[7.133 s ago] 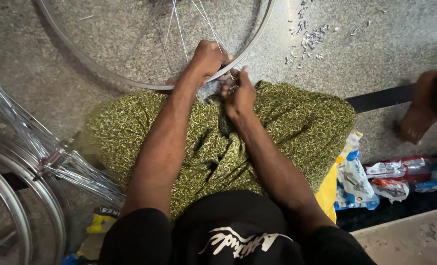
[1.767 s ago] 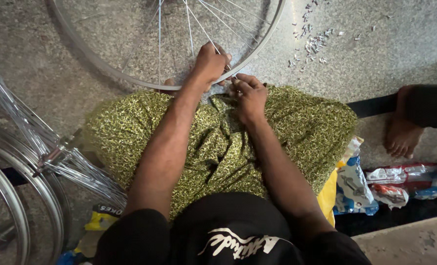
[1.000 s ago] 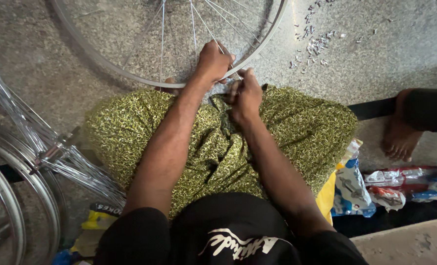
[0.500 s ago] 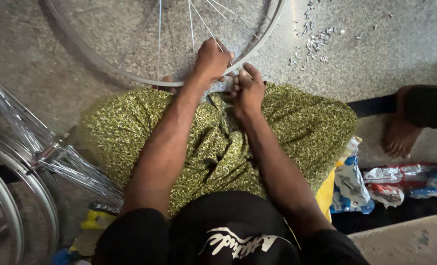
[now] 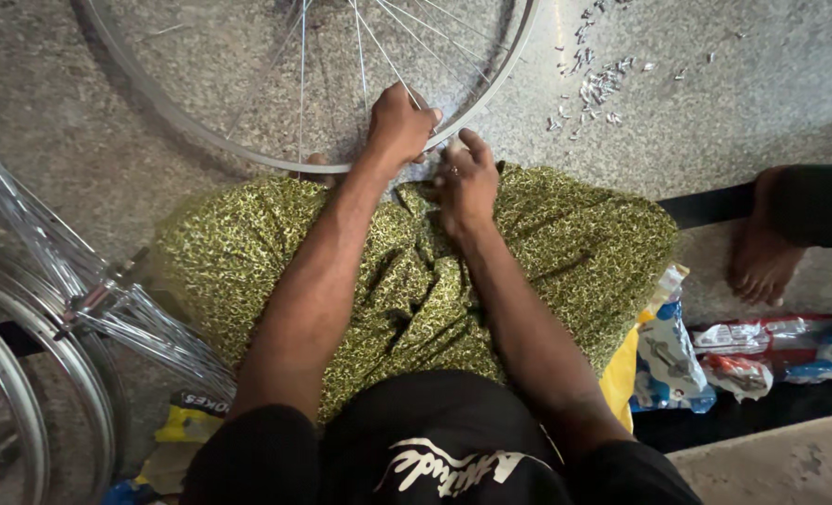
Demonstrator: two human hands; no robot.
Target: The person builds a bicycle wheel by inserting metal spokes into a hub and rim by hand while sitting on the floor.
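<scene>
One wheel rim [image 5: 248, 150]: left hand [image 5: 399, 123] grip pinches one spoke [image 5: 379, 51]; right hand [image 5: 465, 182] grip unclear.

Both hands, left hand [image 5: 399, 126] and right hand [image 5: 466, 183], on a spoked wheel rim [image 5: 248, 154] over green-patterned cloth [image 5: 584, 252].

We're down on the floor of a bicycle wheel workshop, no bench in sight, just speckled grey concrete [image 5: 715, 103]. Top centre, a bare metal wheel rim [image 5: 248, 150] with thin spokes lies flat on that floor. Over at the left edge, more finished wheels [image 5: 23, 374] are stacked beside a bundle of loose spokes [image 5: 107, 299]. Upper right, a scatter of small metal nipples [image 5: 603, 84] is strewn on the concrete. Lower right, plastic packets of parts [image 5: 668, 360] lie by a co-worker's bare foot [image 5: 762, 252].
</scene>
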